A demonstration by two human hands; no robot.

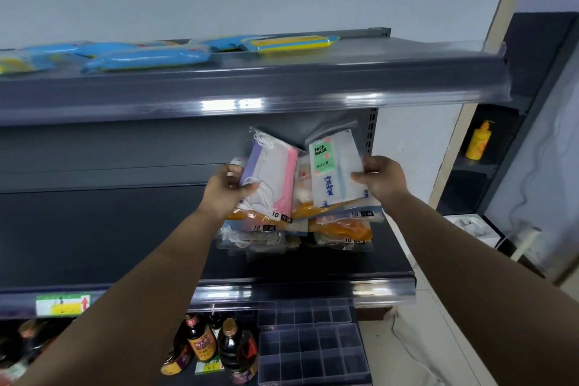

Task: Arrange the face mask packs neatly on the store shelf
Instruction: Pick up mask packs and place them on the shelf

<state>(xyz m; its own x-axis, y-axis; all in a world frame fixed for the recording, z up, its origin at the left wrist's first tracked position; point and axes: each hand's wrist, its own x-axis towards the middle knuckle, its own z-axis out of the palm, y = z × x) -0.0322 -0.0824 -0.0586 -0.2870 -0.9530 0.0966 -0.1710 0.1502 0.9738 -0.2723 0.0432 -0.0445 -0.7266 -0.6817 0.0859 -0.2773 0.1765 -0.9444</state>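
Note:
My left hand [224, 189] grips a clear pack of purple, white and pink masks [271, 171], tilted up above the middle shelf [125, 229]. In my right hand [380, 178] is a white pack with a green "FACE MASK" label [335, 166], also held upright. Below both packs lies a loose pile of several mask packs [341, 229] with orange and white contents, spread over the right part of that dark shelf. A small pack [302, 185] shows between the two held ones.
The top shelf [282, 72] carries blue and yellow packets [150, 58]. Dark sauce bottles [200, 341] and clear divider trays [313, 351] sit on the bottom shelf. A yellow pump bottle [478, 141] stands in a side unit at right. The middle shelf's front rail [313, 290] runs below my arms.

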